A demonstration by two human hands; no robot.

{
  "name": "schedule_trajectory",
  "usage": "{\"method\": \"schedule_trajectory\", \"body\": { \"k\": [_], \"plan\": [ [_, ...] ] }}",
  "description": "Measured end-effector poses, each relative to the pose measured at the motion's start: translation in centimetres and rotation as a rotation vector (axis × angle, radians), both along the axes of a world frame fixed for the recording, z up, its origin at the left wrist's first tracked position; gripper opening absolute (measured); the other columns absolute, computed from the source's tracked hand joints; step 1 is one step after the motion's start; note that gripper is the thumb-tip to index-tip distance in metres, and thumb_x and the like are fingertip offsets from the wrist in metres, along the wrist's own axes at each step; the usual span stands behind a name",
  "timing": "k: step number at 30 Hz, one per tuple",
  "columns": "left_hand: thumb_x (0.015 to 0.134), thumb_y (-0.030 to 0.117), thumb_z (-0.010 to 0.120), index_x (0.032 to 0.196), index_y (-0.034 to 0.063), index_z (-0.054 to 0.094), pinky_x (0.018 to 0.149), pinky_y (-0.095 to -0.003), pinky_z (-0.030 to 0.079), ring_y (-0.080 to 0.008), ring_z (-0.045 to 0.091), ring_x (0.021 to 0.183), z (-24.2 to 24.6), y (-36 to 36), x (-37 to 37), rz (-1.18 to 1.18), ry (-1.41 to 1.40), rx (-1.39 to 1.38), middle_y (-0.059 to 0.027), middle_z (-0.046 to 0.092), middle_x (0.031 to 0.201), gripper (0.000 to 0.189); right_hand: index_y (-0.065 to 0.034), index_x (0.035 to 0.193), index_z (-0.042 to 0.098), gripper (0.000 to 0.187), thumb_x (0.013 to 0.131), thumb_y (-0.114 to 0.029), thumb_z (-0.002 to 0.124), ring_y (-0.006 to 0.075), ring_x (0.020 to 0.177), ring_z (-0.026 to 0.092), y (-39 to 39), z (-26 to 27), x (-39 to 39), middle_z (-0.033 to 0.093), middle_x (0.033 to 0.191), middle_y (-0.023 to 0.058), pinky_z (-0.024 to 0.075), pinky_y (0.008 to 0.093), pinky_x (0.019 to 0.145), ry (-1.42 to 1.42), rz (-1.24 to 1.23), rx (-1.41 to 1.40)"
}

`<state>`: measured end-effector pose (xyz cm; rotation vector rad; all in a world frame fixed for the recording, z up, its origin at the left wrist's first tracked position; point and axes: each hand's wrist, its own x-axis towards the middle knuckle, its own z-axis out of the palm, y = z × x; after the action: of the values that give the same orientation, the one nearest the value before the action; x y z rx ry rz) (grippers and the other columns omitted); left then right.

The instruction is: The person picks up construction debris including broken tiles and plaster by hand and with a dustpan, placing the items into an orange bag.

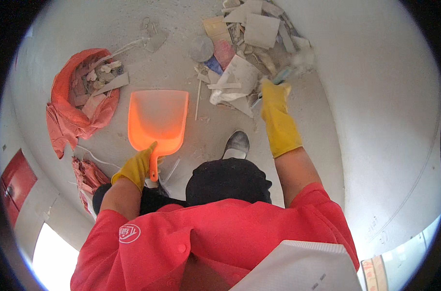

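Observation:
My left hand [137, 165], in a yellow rubber glove, grips the handle of an orange plastic dustpan [158, 120]. The pan lies on the concrete floor, its wide edge away from me, with no debris visible in it. My right hand [277, 109], in a matching glove, is closed around a greenish handled tool [281, 75], partly hidden by the glove and blurred; its kind I cannot tell. That hand is at the near right edge of a pile of broken boards and rubble [261, 31]. Left of the dustpan stands an open red woven sack [66, 98] holding debris.
A white wall [380, 109] runs along the right. Crumpled red sacking [87, 174] lies by my left knee. A round grey piece [201, 48] and a thin white strip [198, 100] lie on the floor. My shoe [237, 143] is near the pile.

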<state>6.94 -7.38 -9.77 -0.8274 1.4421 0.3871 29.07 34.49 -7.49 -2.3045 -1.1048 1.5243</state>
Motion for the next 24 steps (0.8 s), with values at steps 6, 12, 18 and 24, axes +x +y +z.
{"method": "schedule_trajectory", "body": {
  "k": [6, 12, 18, 24],
  "plan": [
    [0.094, 0.05, 0.06, 0.131, 0.0115, 0.051, 0.075, -0.043, 0.055, -0.0281, 0.062, 0.086, 5.1, 2.1, 1.4, 0.192, 0.313, 0.119, -0.0088, 0.065, 0.103, 0.054, 0.0055, 0.127, 0.049, 0.046, 0.09, -0.02, 0.057, 0.0472, 0.112, 0.057, 0.1, -0.9, 3.8, 0.057, 0.119, 0.0334, 0.0446, 0.0477, 0.097, -0.177, 0.579, 0.296],
    [0.095, 0.042, 0.062, 0.125, 0.0088, 0.055, 0.058, -0.0411, 0.057, -0.0245, 0.059, 0.058, 6.9, -2.3, -3.7, -0.21, 0.355, 0.258, -0.0095, 0.066, 0.09, 0.046, 0.0003, 0.128, 0.056, 0.038, 0.093, -0.012, 0.054, 0.0415, 0.117, 0.056, 9.5, 3.2, 2.4, 0.06, 0.124, 0.0244, 0.0438, 0.0464, 0.101, -0.248, 1.033, 1.028],
    [0.094, 0.042, 0.064, 0.128, 0.0125, 0.056, 0.066, -0.0389, 0.058, -0.0197, 0.067, 0.077, 3.2, 3.1, -0.7, -0.033, 0.359, 0.39, -0.0066, 0.068, 0.107, 0.046, -0.0015, 0.127, 0.057, 0.037, 0.092, -0.012, 0.053, 0.0417, 0.118, 0.057, 22.5, -0.9, -7.6, 0.062, 0.125, 0.0237, 0.0448, 0.0464, 0.101, -0.467, 1.249, 0.772],
    [0.093, 0.045, 0.064, 0.125, 0.0144, 0.058, 0.068, -0.0391, 0.059, -0.0208, 0.07, 0.085, -2.7, 13.9, 1.9, -0.22, 0.399, 0.48, -0.005, 0.07, 0.108, 0.045, -0.0038, 0.125, 0.059, 0.035, 0.091, -0.015, 0.053, 0.0427, 0.117, 0.058, 19.3, -2.8, -8.6, 0.063, 0.123, 0.0232, 0.0461, 0.0474, 0.099, -0.45, 1.414, 0.702]
  ]
}}
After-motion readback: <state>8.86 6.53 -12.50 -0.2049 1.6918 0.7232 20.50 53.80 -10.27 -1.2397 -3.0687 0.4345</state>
